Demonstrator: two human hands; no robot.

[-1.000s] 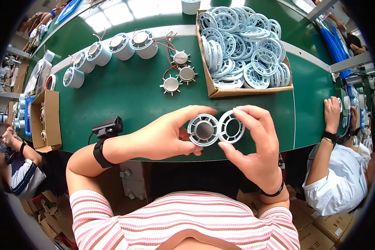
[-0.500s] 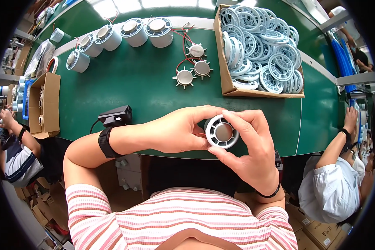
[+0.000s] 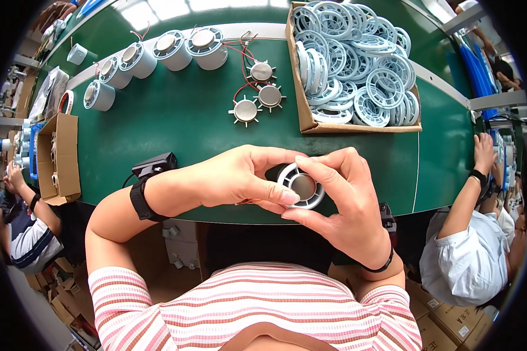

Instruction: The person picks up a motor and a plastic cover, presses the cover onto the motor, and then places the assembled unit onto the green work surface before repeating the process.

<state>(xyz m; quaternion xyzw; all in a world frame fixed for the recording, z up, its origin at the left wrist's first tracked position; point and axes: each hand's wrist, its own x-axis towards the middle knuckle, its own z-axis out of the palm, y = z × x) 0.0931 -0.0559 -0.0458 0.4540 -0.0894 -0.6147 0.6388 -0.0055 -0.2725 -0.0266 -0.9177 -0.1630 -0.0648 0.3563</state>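
Observation:
Both my hands meet over the near edge of the green table (image 3: 175,128). My left hand (image 3: 240,178) and my right hand (image 3: 339,199) together grip a round white plastic ring with a metal disc in its middle (image 3: 301,187). My left thumb presses on the ring's lower left rim, and my right fingers wrap over its top and right side. A black band sits on each wrist.
A cardboard tray (image 3: 301,99) full of white plastic rings stands at the back right. Three finned metal discs with red wires (image 3: 257,96) lie mid-table. Several white cylindrical units (image 3: 164,52) line the back left. A small open cardboard box (image 3: 55,155) sits at left. Other people work on both sides.
A second ago I held two round parts side by side. They have since come together into one stacked piece, and my hands have closed in around it.

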